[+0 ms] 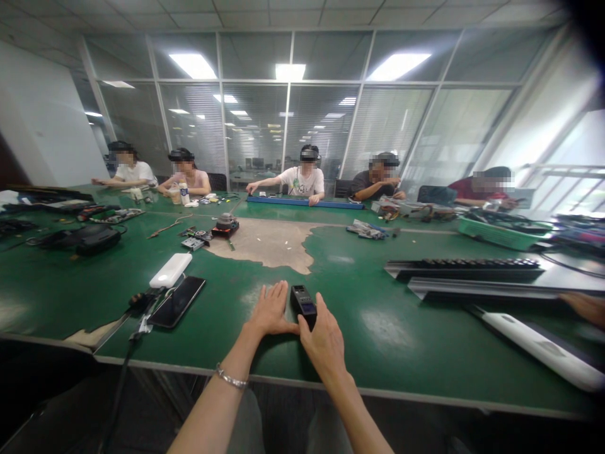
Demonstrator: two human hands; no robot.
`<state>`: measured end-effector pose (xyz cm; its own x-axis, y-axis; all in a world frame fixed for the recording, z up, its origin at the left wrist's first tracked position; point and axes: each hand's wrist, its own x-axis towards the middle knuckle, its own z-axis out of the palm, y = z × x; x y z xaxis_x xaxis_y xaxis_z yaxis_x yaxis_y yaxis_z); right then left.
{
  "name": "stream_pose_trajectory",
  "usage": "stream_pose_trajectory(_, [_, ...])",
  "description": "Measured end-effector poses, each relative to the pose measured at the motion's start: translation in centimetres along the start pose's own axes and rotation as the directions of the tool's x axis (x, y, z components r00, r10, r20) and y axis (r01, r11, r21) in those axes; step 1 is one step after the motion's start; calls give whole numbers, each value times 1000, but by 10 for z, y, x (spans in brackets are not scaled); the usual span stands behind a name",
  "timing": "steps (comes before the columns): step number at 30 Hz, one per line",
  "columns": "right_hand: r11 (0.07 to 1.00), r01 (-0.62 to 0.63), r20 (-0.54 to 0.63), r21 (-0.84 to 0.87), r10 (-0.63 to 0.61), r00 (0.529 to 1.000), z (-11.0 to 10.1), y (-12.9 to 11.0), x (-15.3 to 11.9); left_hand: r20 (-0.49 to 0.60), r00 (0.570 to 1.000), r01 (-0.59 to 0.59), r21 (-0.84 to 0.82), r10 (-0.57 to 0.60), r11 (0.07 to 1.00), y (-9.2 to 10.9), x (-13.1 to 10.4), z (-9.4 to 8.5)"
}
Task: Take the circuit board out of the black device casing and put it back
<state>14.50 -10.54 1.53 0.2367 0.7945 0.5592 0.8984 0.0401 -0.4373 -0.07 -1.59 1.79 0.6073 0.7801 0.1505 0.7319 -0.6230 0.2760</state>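
Observation:
A small black handheld device (302, 300) with a little screen and buttons lies on the green table in front of me. My left hand (270, 310) rests palm down on its left, fingers stretched out and holding nothing. Its thumb points toward the device's near end, close to my other thumb. My right hand (325, 337) is around the near end of the device, the thumb on its left side and the fingers along its right; the outer fingers are partly hidden.
To the left lie a black phone (178, 302) and a white power strip (171, 271) with cables. On the right are black metal channels (472, 289), a white long-handled tool (543, 350) and another person's hand (586, 306). Several people sit opposite. A green basket (503, 233) holds cables.

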Motion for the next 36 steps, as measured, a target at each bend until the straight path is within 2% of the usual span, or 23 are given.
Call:
stream_pose_trajectory(12, [998, -44, 11, 34, 44, 999, -3, -3, 4, -14, 1000, -6, 15, 6, 1000, -1, 1, 2])
stream_pose_trajectory(17, [997, -79, 51, 10, 78, 996, -6, -8, 10, -16, 1000, 3, 22, -2, 1000, -1, 1, 2])
stream_pose_trajectory(21, [993, -114, 54, 41, 112, 992, -15, -12, 21, -3, 1000, -2, 22, 2, 1000, -1, 2, 2])
stream_pose_trajectory(25, [982, -142, -2, 122, 143, 990, -31, -13, 37, 2, 1000, 4, 23, -4, 1000, -1, 2, 1])
stream_pose_trajectory(30, [962, -181, -102, 202, 205, 974, -46, 9, 50, -3, 1000, 12, 31, -12, 999, 2, 1, -2])
stream_pose_trajectory(36, [972, -217, -141, 85, 227, 964, -38, 61, 43, 7, 1000, 19, 31, -19, 999, 4, 1, -3])
